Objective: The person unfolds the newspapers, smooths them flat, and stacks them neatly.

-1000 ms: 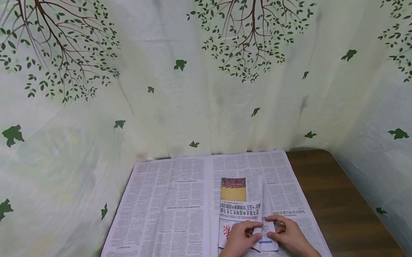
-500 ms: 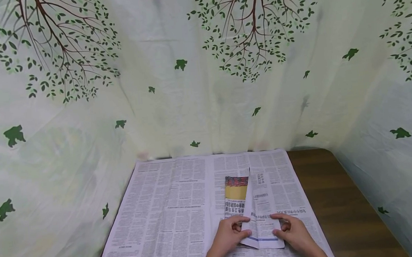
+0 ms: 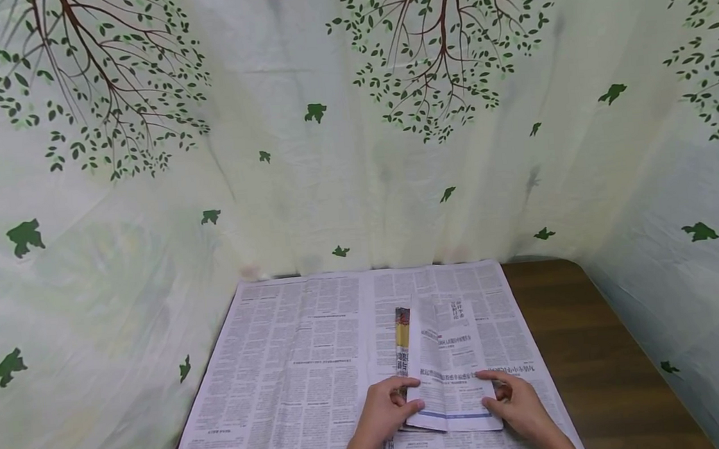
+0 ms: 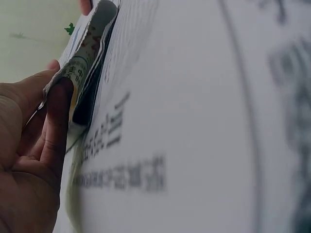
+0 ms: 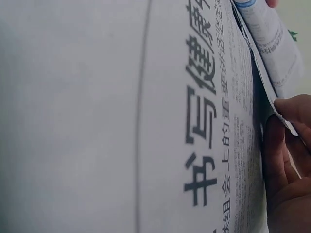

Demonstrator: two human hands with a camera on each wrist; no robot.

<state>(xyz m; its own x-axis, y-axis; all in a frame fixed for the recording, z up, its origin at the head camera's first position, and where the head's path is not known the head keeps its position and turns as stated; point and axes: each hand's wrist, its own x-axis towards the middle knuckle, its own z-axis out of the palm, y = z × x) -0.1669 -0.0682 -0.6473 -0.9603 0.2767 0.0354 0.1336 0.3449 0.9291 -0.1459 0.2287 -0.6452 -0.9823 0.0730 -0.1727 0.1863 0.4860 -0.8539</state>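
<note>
A folded newspaper piece (image 3: 459, 356) lies in front of me in the head view, its upper layer lifted and bent along a lengthwise crease. My left hand (image 3: 381, 409) pinches the left edge of that layer between thumb and fingers. At the opposite edge, my right hand (image 3: 517, 405) pinches the paper low on its right side. A strip of yellow and red picture shows at the left, under the lifted layer. Seen from the left wrist, the paper (image 4: 92, 48) curves up between thumb and fingers. The right wrist view has the paper edge (image 5: 265, 77) held under the thumb.
Spread newspaper sheets (image 3: 301, 374) cover most of the table. Bare brown wood (image 3: 607, 360) shows along the right side. A pale cloth (image 3: 356, 183) printed with trees and green birds hangs behind and at both sides.
My left hand has moved left, carrying the lifted layer over and covering most of the yellow picture. My right hand has shifted slightly right, with the paper's right edge.
</note>
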